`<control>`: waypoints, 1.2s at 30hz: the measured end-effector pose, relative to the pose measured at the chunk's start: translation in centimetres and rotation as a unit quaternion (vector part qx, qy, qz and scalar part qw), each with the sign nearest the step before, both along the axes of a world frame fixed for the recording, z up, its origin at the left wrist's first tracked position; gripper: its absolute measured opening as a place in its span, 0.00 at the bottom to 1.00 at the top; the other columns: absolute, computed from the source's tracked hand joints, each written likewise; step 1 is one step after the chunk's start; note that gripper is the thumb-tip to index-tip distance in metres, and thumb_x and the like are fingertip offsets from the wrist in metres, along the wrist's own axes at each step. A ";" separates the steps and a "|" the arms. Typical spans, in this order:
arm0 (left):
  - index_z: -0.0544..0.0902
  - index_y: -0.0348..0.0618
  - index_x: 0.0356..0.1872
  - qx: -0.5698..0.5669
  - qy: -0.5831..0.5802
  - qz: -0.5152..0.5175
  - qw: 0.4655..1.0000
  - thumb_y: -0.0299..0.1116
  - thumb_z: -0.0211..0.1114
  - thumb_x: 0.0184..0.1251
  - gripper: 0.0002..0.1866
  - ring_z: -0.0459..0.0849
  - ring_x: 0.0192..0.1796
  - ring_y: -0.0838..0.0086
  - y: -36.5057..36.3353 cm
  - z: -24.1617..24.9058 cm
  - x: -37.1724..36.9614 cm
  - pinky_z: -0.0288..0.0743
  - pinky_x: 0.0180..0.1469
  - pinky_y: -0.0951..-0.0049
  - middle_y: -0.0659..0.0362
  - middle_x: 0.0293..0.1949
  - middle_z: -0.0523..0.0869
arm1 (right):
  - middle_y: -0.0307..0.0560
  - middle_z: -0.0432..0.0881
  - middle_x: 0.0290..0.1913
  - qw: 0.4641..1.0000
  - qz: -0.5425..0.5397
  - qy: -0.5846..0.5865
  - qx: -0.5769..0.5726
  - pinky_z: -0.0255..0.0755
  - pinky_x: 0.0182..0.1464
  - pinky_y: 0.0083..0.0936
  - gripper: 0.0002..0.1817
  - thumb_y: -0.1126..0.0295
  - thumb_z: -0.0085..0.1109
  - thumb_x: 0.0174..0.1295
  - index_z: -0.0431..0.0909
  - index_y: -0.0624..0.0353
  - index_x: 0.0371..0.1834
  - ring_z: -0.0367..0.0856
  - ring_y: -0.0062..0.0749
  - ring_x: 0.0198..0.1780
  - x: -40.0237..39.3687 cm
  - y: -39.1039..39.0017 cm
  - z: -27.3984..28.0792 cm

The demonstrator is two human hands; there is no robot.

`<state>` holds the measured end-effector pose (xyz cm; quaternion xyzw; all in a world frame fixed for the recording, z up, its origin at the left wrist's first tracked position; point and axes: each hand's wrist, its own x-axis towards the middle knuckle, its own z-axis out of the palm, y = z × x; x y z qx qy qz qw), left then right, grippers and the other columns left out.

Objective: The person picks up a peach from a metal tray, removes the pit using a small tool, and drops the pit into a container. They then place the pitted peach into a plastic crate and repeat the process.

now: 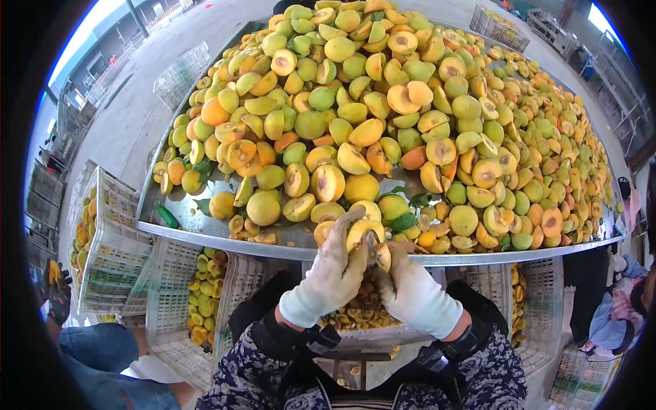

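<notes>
My left hand (326, 279), in a white glove with stained fingertips, grips a yellow peach half (358, 234) just over the front edge of the metal table. A small metal pitting tool (372, 246) is in the closed fingers of my gloved right hand (418, 295). Its metal end touches the cut fruit between my hands; the handle is mostly hidden. Another cut piece of peach (383, 257) shows beside the tool, by my right fingertips. Right in front of both hands lies the big pile of halved peaches (328, 183), some cut faces up.
The metal table's rim (273, 250) runs across in front of me. Below stand white plastic crates (116, 270) with fruit, and a container of cut pieces (362, 311) sits under my hands. People sit nearby: a denim-clad leg (102, 345) left, a person (615, 314) right.
</notes>
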<state>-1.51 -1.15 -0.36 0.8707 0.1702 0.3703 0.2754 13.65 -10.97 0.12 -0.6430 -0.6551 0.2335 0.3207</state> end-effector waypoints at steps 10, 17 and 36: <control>0.58 0.19 0.65 -0.087 -0.002 -0.024 0.996 0.16 0.51 0.66 0.26 0.73 0.62 0.46 -0.1 0.3 0.6 0.68 0.65 0.57 0.32 0.61 0.68 | 0.68 0.77 0.25 0.995 -0.041 0.060 0.070 0.73 0.31 0.49 0.16 0.68 0.54 0.65 0.65 0.70 0.47 0.80 0.62 0.29 -0.8 -0.1 -1.0; 0.65 0.27 0.64 -0.075 -0.061 0.015 0.995 0.20 0.51 0.68 0.23 0.76 0.59 0.53 -0.5 -0.5 1.2 0.70 0.62 0.61 0.38 0.59 0.72 | 0.66 0.78 0.25 1.000 -0.014 -0.011 0.013 0.74 0.30 0.46 0.16 0.68 0.55 0.64 0.66 0.70 0.45 0.81 0.58 0.29 0.2 -0.3 0.5; 0.64 0.27 0.66 -0.076 0.024 -0.037 0.996 0.17 0.53 0.66 0.25 0.69 0.67 0.52 0.1 -0.7 -0.2 0.63 0.68 0.62 0.37 0.66 0.64 | 0.73 0.78 0.32 0.997 0.007 0.068 -0.039 0.73 0.39 0.50 0.18 0.66 0.50 0.69 0.65 0.72 0.50 0.79 0.67 0.38 0.3 -0.5 0.2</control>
